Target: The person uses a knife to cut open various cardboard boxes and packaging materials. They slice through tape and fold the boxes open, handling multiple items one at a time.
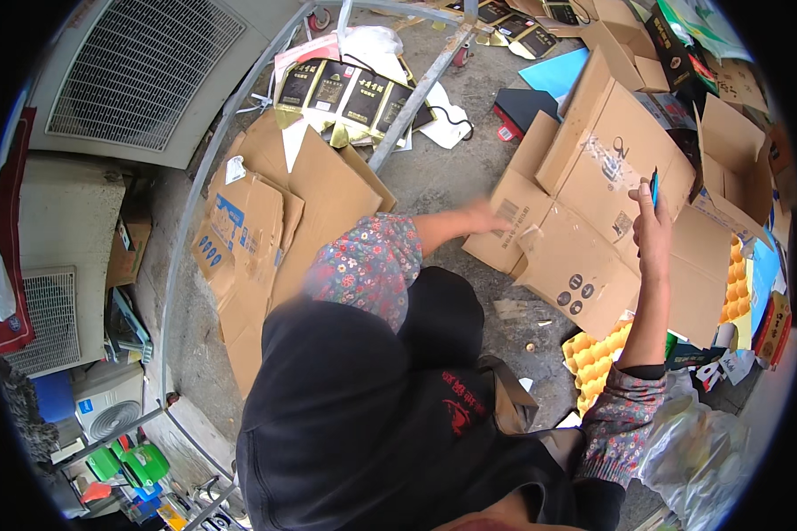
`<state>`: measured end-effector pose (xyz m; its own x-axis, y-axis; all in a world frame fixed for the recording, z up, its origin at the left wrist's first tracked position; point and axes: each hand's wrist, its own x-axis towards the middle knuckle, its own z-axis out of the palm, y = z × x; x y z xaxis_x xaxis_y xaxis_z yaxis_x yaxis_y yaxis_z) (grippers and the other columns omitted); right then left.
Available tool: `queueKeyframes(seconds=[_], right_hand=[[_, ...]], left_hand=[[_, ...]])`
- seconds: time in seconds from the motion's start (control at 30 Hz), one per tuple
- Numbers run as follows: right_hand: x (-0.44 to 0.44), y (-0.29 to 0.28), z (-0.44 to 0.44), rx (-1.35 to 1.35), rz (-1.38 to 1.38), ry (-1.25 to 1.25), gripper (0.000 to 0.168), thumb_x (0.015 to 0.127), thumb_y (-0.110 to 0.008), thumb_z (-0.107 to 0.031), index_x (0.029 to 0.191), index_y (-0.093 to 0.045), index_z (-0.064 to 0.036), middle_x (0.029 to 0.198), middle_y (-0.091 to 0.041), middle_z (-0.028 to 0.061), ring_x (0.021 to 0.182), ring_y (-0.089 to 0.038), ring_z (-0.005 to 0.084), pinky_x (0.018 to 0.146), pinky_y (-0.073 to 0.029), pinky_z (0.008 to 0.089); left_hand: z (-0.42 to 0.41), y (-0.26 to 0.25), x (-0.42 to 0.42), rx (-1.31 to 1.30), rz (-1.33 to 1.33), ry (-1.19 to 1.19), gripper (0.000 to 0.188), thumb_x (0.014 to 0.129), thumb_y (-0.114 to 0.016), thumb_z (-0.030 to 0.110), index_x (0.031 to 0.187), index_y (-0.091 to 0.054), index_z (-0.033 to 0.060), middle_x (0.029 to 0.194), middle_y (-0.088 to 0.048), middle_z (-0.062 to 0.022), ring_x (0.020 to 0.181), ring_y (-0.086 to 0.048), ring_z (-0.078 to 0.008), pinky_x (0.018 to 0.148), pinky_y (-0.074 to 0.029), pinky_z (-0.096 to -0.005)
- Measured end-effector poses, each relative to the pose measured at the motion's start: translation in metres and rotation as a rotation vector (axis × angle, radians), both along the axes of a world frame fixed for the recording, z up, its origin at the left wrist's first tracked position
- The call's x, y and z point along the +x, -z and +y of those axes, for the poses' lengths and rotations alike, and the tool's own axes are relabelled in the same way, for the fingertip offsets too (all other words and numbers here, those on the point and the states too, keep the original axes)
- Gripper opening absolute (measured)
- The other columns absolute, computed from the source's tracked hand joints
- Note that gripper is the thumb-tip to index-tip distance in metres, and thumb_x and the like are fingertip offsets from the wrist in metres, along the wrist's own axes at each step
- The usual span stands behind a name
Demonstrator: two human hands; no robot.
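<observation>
An opened-out cardboard box (584, 219) lies tilted before me, its flaps spread. My left hand (488, 218) is blurred over its printed left flap; whether it touches the cardboard I cannot tell. My right hand (652, 222), over the right part of the box, is closed around a utility knife (654, 189) with a blue and black body that points up past my thumb. Strips of torn clear tape cling to the box's middle. To my left, flattened cardboard sheets (325, 192) lie stacked on the concrete floor.
A metal frame (425, 86) on casters crosses the floor at upper left. Black and gold packaging (345, 96) lies by it. Yellow egg trays (594, 358), a plastic bag (694, 451) and an open carton (730, 166) crowd the right. Air-conditioner units (143, 66) stand at left.
</observation>
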<state>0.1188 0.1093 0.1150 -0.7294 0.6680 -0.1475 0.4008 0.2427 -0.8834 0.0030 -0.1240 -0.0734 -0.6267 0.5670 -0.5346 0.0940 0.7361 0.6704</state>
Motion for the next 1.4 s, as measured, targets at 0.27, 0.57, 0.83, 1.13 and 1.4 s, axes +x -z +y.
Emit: queueKeyframes(seconds=[0.27,0.57,0.83,1.13,1.4], right_hand=[[0.142,0.025,0.021,-0.172,-0.029,0.116,0.031,0.088,-0.058,-0.018,0.112,-0.055,0.000,0.085,-0.060,0.0039,0.062,-0.048,0.0055,0.056,-0.038,0.0204],[0.194,0.046,0.046,-0.274,0.156,0.222,0.023,0.091,-0.053,-0.017,0.109,-0.056,-0.004,0.074,-0.056,-0.0027,0.044,-0.031,-0.0010,0.038,-0.021,0.0161],[0.188,0.093,0.067,-0.288,0.142,0.180,0.023,0.090,-0.055,-0.020,0.108,-0.057,-0.005,0.077,-0.057,-0.0024,0.046,-0.034,-0.0003,0.041,-0.024,0.0157],[0.173,0.126,0.054,-0.349,0.051,0.052,0.024,0.089,-0.055,-0.019,0.108,-0.057,-0.004,0.077,-0.059,-0.0024,0.051,-0.039,0.0014,0.046,-0.030,0.0176],[0.184,0.139,0.051,-0.244,0.057,0.018,0.025,0.086,-0.056,-0.019,0.101,-0.059,0.001,0.078,-0.064,0.0057,0.075,-0.060,0.0128,0.069,-0.046,0.0269]], left_hand=[[-0.018,0.028,-0.019,-0.174,-0.197,0.209,0.056,0.067,-0.074,0.045,0.108,-0.063,0.0077,0.104,-0.063,-0.0155,0.088,-0.064,-0.0224,0.074,-0.052,-0.0377],[-0.005,-0.162,0.003,0.460,-0.196,-0.254,0.022,0.077,-0.066,0.008,0.097,-0.064,-0.0014,0.088,-0.067,-0.0090,0.075,-0.064,-0.0146,0.070,-0.051,-0.0284],[-0.193,-0.302,0.005,0.747,-0.070,-0.660,0.026,0.080,-0.060,0.004,0.105,-0.056,-0.0042,0.094,-0.065,-0.0145,0.078,-0.066,-0.0200,0.071,-0.055,-0.0303],[-0.452,-0.235,0.118,0.513,0.026,-1.377,0.036,0.090,-0.053,0.023,0.120,-0.048,0.0030,0.109,-0.060,-0.0104,0.094,-0.061,-0.0215,0.082,-0.051,-0.0335],[-0.451,-0.179,0.159,-0.315,-0.317,-0.998,0.034,0.080,-0.064,0.018,0.105,-0.057,-0.0028,0.096,-0.064,-0.0152,0.085,-0.063,-0.0273,0.067,-0.053,-0.0388]])
